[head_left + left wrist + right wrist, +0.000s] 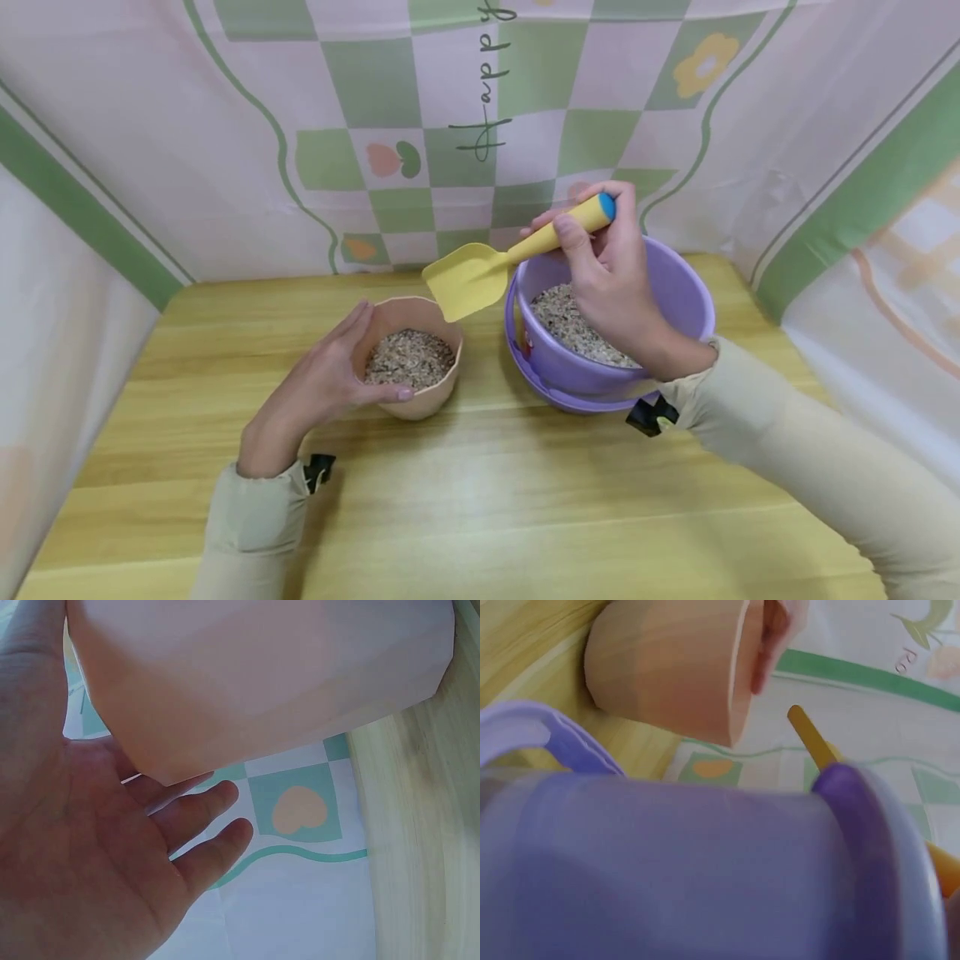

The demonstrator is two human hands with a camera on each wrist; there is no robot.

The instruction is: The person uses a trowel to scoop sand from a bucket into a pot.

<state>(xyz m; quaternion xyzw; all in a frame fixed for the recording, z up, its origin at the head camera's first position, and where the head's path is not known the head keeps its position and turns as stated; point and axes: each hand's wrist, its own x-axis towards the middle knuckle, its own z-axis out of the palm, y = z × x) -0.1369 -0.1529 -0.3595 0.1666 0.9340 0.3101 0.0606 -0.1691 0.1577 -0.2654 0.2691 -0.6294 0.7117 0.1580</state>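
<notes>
R hand (618, 292) is over the opening of the purple bucket (678, 279), gripping the yellow scoop (525, 247) by its handle, thumb on the near side; the scoop's blue end cap (607, 206) is up above the bucket, and its blade (468, 279) slants down to the bucket's L, by the far rim of the peach pot (431, 400); the pot stands upright just L of the bucket, apart from it, w/ a bed of speckled grain (408, 358) inside; L hand (318, 379) is on the pot's side away from the bucket, holding it btwn thumb & fingers, thumb along the near rim, some fingers spread loose behind the wall per L wrist cam; more grain of the same sort lies in the bucket, partly hidden by R hand; a purple handle (551, 392) hangs low round the bucket's outside; bucket & pot both sit on the wood-grain table (435, 517); green-&-white checked cloth (378, 83) is up behind the bucket; beige sleeves (780, 417) come in from the near side of it, w/ black clips (652, 415) at the cuffs.
</notes>
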